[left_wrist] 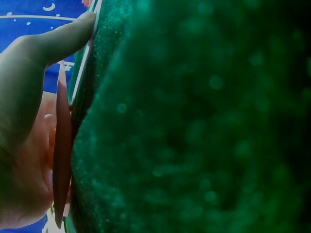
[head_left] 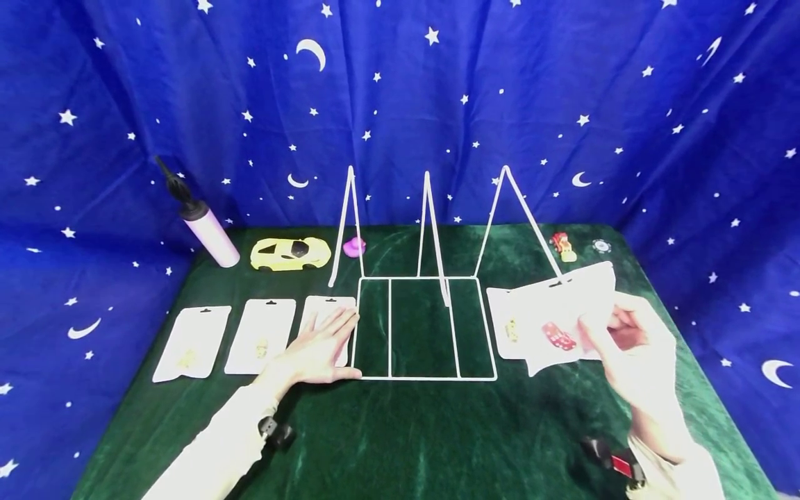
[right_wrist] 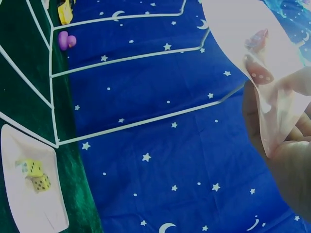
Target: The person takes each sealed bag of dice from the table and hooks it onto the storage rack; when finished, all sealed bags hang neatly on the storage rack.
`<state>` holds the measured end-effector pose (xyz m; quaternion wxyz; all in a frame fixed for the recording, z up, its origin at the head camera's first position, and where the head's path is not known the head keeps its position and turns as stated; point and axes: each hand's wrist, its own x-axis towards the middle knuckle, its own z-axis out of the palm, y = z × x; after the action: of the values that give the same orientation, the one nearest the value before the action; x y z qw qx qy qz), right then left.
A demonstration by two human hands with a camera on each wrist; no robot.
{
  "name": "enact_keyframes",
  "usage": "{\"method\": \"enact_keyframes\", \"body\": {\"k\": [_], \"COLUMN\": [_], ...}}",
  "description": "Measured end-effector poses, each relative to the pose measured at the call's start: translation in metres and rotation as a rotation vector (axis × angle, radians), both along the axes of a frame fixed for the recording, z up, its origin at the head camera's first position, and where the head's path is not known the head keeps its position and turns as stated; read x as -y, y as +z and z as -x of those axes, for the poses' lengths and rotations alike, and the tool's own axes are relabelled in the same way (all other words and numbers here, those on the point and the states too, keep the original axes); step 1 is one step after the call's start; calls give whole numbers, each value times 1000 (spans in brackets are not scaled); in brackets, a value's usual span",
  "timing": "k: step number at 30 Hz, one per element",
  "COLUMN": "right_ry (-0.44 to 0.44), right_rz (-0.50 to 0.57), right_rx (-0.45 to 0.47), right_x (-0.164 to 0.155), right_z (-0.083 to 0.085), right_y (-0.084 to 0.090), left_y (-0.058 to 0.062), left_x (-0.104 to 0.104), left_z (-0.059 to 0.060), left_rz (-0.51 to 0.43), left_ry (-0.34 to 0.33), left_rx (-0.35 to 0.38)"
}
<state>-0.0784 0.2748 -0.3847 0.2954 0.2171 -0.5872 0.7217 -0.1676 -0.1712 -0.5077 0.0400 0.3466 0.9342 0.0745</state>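
My right hand [head_left: 637, 354] pinches a white pack of red dice [head_left: 587, 295] by its right edge. The pack's hang hole is at the tip of the rightmost prong of a white wire rack [head_left: 431, 379]; whether the prong passes through cannot be told. Partly behind that pack lies a white pack of yellow dice [right_wrist: 34, 204]. My left hand [head_left: 319, 357] lies with fingers extended over another white pack [head_left: 315, 305] beside the rack, its fingertips and thumb at the rack's left side. In the left wrist view that pack [left_wrist: 62, 145] appears edge-on beneath the palm.
Two more white packs [head_left: 200, 333] [head_left: 265, 326] lie at the left. Along the back are a pink-and-black hand pump [head_left: 212, 236], a yellow toy car [head_left: 290, 255], a purple rubber duck [head_left: 353, 247], a small red-and-yellow toy [head_left: 564, 247] and a round chip [head_left: 601, 246]. A starry blue curtain [head_left: 400, 104] stands behind.
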Motion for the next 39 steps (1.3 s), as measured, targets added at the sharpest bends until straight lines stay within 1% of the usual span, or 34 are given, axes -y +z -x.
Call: {"method": "enact_keyframes", "body": {"k": [2,7,10,15,17,21,23,28,31,33,37,39], "right_ry": [34,74,49,-22,-27,-17,-31,-119,-151,-153,-171,-166], "right_rz": [18,75,81,72,84,130,137,82,76,85,88,102], "right_rx": [-12,-35,-29,12,23,17,20,60,77,89,137,163], "right_x": [1,5,7,11,12,16,17,20,21,22,25,26], "right_z": [3,11,15,22,24,29,32,38,42,46,52,55], "right_y": [-1,-2,-3,-5,-6,-8,-10,-10,-10,-10,-9,-10], "left_y": [1,2,2,3,3,3,2,1,0,0,0,0], "left_x": [0,0,0,-1,-1,-1,-1,0,0,0,0,0], "left_z": [-1,-1,-1,-1,-1,-1,0,0,0,0,0,0], "left_rz": [-4,-14,-20,-20,-16,-18,-20,-13,-14,-15,-19,-24], "left_ry": [2,3,0,1,3,8,10,13,11,10,10,12], "left_rx": [8,14,15,26,27,30,32,28,25,22,17,20]}}
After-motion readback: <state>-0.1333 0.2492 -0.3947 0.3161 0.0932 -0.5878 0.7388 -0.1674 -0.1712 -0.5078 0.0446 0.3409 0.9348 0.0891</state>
